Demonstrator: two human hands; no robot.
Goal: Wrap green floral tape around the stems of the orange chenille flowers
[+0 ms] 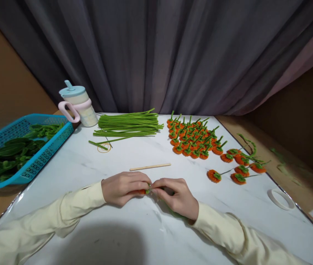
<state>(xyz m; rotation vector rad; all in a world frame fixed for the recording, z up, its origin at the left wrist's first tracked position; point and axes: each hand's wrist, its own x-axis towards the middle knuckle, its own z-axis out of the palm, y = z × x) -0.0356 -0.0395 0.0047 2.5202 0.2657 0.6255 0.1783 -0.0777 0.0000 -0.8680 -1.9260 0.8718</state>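
- Orange fuzz with a green end is all that shows of the small piece (pixel 142 191), which is grasped in the fingers of the left hand (pixel 125 188), over the near half of the table (pixel 181 237), about midway between its left and right edges.
- Its green end appears to be pinched by the thumb and forefinger of the right hand (pixel 176 195); whether a finer strand is caught there cannot be told.
- If the green end were pulled harder than the orange part is held, it could be worked loose; if squeezed too tightly, the fuzz could be flattened.
- Just beyond the hands, a wooden stick (pixel 150 167) is laid crosswise and could be set rolling by a knuckle.
- Toward the far edge, green stems (pixel 128 123) are heaped; a rubber band (pixel 105 148) is placed on their near side, where loose lengths could be snagged.
- Near the far right corner, orange-and-green pieces (pixel 187 151) are clustered; others are scattered by the right edge, where they could be knocked off by a sweeping right sleeve (pixel 222 230).
- Along the right edge, a white ring (pixel 271 196) is laid; at the far left corner, a cup (pixel 88 116) is stood near a blue basket (pixel 46 156) of green leaves (pixel 15 151).
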